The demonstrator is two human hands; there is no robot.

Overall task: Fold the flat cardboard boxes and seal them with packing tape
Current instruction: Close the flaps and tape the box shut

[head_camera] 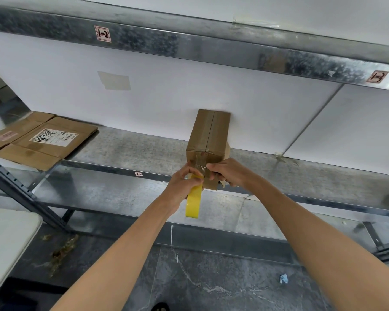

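Now left hand [184, 182] holds tape roll [194, 203] at closed box [208, 133].

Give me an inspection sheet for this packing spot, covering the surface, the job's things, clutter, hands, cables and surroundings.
Surface: galvanised metal shelf, dull and stained, carries the work.
Job's things: folded box lies on the shelf against the white back panel, top seam taped; yellow tape roll at its near end; flat cardboard boxes stacked at the shelf's left.
Clutter: crumpled scrap and brown debris on the floor.
Hands: left hand grips the yellow tape roll; right hand grips the folded box's near end.
Cables: nothing seen.
Surroundings: upper shelf beam with labels; white table at left.
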